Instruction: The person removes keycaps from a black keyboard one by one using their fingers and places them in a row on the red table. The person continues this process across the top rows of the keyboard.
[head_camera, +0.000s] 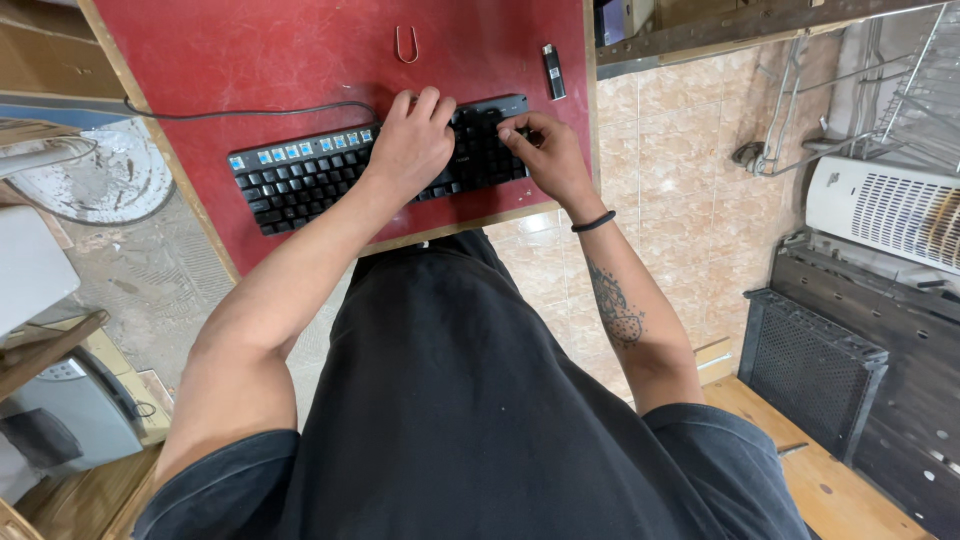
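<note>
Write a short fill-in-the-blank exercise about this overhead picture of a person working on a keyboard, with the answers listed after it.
1. Both hands rest on a black keyboard that lies on a ______ table top.
2. The row of keys without caps, at the keyboard's top left, shows switches coloured ______.
3. The right hand has a black band around its ______.
4. The metal wire tool lies beyond the left hand, and the small dark lighter lies to its ______.

Answers: red; blue; wrist; right

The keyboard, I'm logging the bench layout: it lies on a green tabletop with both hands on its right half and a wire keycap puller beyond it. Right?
Not quite. The head view shows the tabletop is red, not green. The rest holds: the keyboard lies on it, the left hand and right hand are on its right half, and the wire keycap puller lies beyond it.
</note>
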